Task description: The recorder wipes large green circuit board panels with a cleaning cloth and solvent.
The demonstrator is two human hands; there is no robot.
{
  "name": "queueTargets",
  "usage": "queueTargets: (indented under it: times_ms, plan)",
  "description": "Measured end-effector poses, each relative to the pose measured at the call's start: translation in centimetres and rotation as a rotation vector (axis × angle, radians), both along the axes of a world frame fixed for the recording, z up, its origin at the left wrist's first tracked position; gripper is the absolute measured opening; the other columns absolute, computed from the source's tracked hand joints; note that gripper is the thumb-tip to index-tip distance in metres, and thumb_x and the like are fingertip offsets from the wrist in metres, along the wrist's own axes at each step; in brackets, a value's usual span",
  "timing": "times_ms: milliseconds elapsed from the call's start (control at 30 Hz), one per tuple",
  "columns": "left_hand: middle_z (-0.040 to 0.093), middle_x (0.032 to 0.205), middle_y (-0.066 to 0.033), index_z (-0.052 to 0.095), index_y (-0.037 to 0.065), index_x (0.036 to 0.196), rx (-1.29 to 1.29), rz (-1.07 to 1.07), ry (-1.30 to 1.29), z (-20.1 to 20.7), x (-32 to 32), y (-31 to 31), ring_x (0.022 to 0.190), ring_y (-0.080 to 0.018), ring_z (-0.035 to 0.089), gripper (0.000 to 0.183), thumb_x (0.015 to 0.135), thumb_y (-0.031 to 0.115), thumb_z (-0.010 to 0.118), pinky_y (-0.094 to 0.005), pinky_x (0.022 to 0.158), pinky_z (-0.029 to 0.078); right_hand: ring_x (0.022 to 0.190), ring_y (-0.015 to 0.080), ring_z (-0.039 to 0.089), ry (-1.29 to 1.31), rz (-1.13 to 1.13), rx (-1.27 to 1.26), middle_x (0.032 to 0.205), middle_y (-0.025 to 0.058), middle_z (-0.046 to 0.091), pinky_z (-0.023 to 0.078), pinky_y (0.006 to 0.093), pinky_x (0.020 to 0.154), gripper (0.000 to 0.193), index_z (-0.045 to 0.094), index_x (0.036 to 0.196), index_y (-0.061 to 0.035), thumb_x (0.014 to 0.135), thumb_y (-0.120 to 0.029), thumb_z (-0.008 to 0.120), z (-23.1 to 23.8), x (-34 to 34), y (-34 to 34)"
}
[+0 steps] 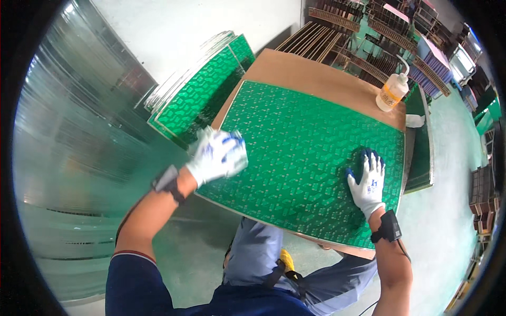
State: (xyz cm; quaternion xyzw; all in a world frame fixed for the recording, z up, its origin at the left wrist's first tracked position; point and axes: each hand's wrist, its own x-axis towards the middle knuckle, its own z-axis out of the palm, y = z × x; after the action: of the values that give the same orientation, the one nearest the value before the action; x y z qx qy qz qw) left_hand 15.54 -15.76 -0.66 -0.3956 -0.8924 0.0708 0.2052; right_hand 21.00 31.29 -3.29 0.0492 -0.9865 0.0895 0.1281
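A large green circuit board panel [295,152] lies in front of me on a brown board that shows past its far edge. My right hand [369,181], in a white glove with dark blue fingertips and palm, rests open on the panel's right part, its fingers stretched out. My left hand [219,154], gloved alike, is at the panel's left edge. Motion smears its fingers, so whether they hold anything cannot be made out. Both wrists carry dark bands with small devices.
Several green panels [203,84] lean in a stack against the wall at the far left. A white squeeze bottle [392,92] with a bent spout stands on the brown board [295,68] at the far right. Another panel [421,152] leans to the right. Slatted racks [316,39] stand behind.
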Motion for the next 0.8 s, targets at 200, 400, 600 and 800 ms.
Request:
queueTargets:
  times_ms: [200,400,600,800]
  plan:
    - [0.073,0.1,-0.0033,0.073,0.023,0.093,0.171,0.04,0.107,-1.9,-15.0,3.9,0.094,-0.03,0.068,0.021,0.086,0.042,0.077,-0.0468,0.08,0.053,0.148,0.0512,0.038,-0.035,-0.013,-0.042,0.157,0.0326,0.045,0.02,0.0603,0.128,0.082,0.051,0.148,0.0078,0.087,-0.041,0.077,0.1,0.2,-0.7]
    - [0.069,0.093,-0.0017,0.065,0.023,0.08,0.314,-0.032,-0.063,-2.8,-19.7,21.5,0.093,-0.0274,0.067,0.021,0.088,0.042,0.071,-0.0468,0.079,0.051,0.145,0.0541,0.041,-0.026,0.001,-0.045,0.154,0.0325,0.047,0.022,0.0624,0.126,0.083,0.052,0.145,0.0087,0.086,-0.043,0.078,0.5,0.5,-0.7]
    - [0.073,0.1,-0.0067,0.077,0.022,0.093,0.422,-0.388,-0.191,-3.1,-14.8,34.8,0.098,-0.0271,0.068,0.018,0.088,0.037,0.068,-0.0452,0.088,0.053,0.142,0.0511,0.045,-0.071,-0.022,-0.105,0.15,0.0329,0.051,0.027,0.0623,0.124,0.081,0.054,0.145,0.0055,0.087,-0.047,0.076,2.2,0.7,0.3]
    - [0.072,0.121,-0.0132,0.078,0.012,0.112,0.482,-0.301,-0.398,-1.3,-9.2,29.6,0.114,-0.0355,0.062,0.039,0.074,0.021,0.076,-0.0479,0.104,0.049,0.153,0.0491,0.033,-0.242,-0.066,-0.107,0.162,0.0294,0.039,0.021,0.0585,0.129,0.082,0.047,0.151,0.0045,0.093,-0.049,0.068,2.5,0.2,-1.8]
